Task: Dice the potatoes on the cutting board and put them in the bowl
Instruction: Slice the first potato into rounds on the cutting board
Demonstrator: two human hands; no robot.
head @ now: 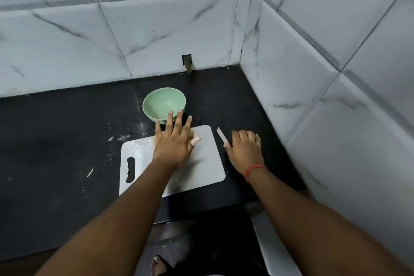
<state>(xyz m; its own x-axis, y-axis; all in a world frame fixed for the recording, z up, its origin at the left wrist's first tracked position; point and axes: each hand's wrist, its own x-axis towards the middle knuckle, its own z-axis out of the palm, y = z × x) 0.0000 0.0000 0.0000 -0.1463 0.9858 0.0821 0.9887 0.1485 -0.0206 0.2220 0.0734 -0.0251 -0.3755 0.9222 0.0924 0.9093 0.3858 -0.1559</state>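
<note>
A home kitchen corner: black stone counter [67, 141] against marble-patterned wall tiles [156, 29].

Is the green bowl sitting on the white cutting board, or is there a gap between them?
Apart. The head view shows the green bowl on the black counter beyond the cutting board, with a dark strip of counter between them.

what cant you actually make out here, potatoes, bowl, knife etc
- Potatoes: none plainly seen in the head view. The left hand lies spread on the cutting board and covers whatever is beneath it.
- Bowl: its near rim is hidden behind the left fingertips; the part of the inside that shows looks empty.
- Knife: only the pale blade shows; the right hand covers the handle, so its grip is unclear.
</note>
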